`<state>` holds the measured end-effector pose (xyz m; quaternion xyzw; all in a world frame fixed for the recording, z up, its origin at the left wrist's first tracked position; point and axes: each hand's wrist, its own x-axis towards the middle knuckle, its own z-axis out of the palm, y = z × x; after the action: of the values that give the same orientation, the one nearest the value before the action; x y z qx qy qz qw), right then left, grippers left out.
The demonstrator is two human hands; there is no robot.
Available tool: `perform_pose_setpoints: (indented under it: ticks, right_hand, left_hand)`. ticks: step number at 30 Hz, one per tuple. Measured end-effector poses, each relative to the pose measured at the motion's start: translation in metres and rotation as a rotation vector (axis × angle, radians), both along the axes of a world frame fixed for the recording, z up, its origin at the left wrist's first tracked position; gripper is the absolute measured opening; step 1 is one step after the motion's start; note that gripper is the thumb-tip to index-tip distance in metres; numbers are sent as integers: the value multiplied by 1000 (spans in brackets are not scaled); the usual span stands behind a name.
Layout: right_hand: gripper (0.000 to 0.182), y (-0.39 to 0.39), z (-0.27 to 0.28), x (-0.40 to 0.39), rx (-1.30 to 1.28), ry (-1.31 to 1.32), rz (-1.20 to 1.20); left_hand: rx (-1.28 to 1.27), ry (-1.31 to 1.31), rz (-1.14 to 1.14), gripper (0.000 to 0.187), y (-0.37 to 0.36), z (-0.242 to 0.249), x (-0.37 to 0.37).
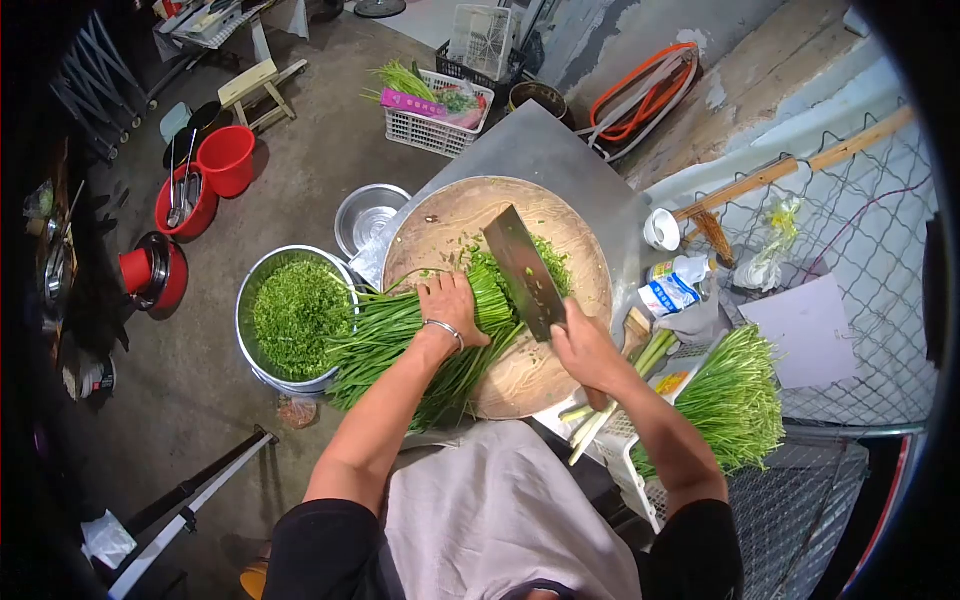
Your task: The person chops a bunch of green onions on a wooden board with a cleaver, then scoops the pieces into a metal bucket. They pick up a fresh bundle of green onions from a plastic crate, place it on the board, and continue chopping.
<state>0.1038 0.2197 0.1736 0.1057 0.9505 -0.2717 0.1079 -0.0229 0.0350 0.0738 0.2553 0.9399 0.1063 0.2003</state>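
Observation:
A thick bundle of garlic chives [400, 345] lies across the round wooden chopping board [520, 385], its long ends hanging over the left edge. My left hand [452, 305], with a bracelet at the wrist, presses down on the bundle with its fingers curled over it. In my right hand [588, 352] is the handle of a cleaver [524, 270]. Its broad blade is at the cut end of the bundle, with green bits stuck to it. Chopped chives [550, 262] lie on the board beyond the blade.
A metal pot [243, 330] of chopped greens stands left of the board, near a metal basin [365, 205]. At right, a white crate [630, 475] holds more chives [735, 405]. Bottles and a white bowl [662, 230] sit by the wire mesh. Red buckets [226, 160] stand on the floor.

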Motion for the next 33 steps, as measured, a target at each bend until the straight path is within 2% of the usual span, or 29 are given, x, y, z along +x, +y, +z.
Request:
perform_pose_setpoints:
  ticks: [2, 4, 11, 15, 17, 21, 23, 26, 28, 33]
  right_hand:
    - [33, -4, 30, 12, 29, -49, 55]
    - [32, -5, 33, 17, 35, -144, 65]
    - [31, 4, 11, -8, 34, -244, 170]
    - [33, -12, -52, -36, -31, -245, 91]
    - [31, -18, -91, -28, 16, -92, 50]
    - [31, -13, -109, -13, -36, 66, -50]
    - [39, -5, -102, -18, -61, 77, -25]
    - [36, -11, -26, -21, -31, -46, -42]
    - [34, -15, 20, -11, 33, -30, 37]
    - [34, -3, 28, -3, 60, -198, 149]
  left_hand:
    - [-20, 19, 13, 116, 5, -5, 2]
    - [-32, -38, 20, 112, 6, -4, 0]
    - [-52, -2, 42, 109, 10, -10, 4]
    - [-67, -39, 44, 108, 12, -9, 1]
    - [-43, -30, 56, 104, 11, -10, 1]
    - [59, 12, 65, 98, 5, -12, 9]
    - [101, -20, 73, 97, 3, -13, 5]
    - [84, 7, 83, 97, 4, -10, 6]
    - [76, 3, 88, 97, 4, -8, 7]
    - [65, 39, 85, 94, 8, -15, 9]
